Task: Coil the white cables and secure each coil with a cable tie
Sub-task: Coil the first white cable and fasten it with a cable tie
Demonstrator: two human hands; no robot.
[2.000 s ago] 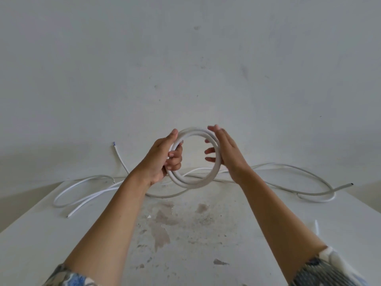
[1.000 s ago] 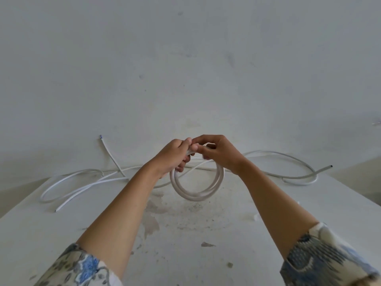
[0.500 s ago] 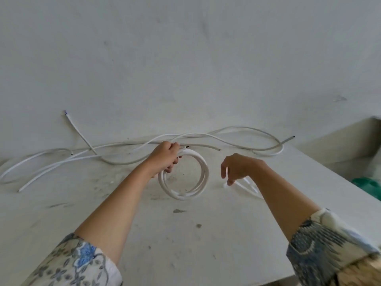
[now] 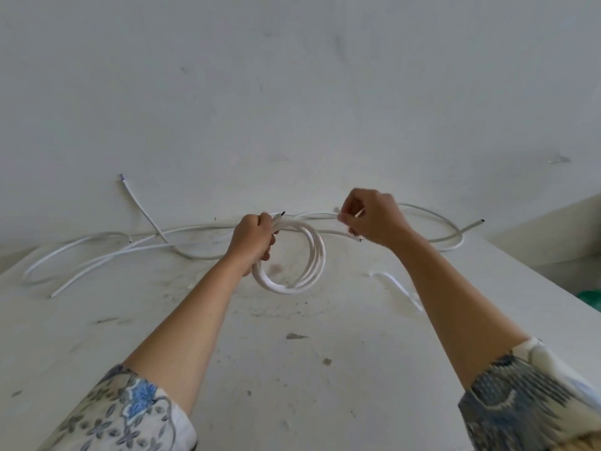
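Note:
A coil of white cable (image 4: 313, 255) hangs upright just above the stained white table (image 4: 292, 369). My left hand (image 4: 253, 239) grips it at its upper left, where the cable's dark-tipped end sticks out. To the coil's right, at the same height, my right hand (image 4: 374, 218) is curled and pinches a thin white cable tie (image 4: 359, 213), a short way from the coil's top. Another white cable tie (image 4: 398, 286) lies flat on the table under my right forearm.
Loose white cables (image 4: 97, 255) sprawl along the table's back edge at the left, one end (image 4: 123, 179) propped against the wall. More cable loops (image 4: 448, 227) lie at the back right. Something green (image 4: 593, 299) sits beyond the table's right edge.
My right hand let go of the coil, dropped to the ties on the table, and has risen beside the coil's top pinching one. My left hand keeps holding the coil.

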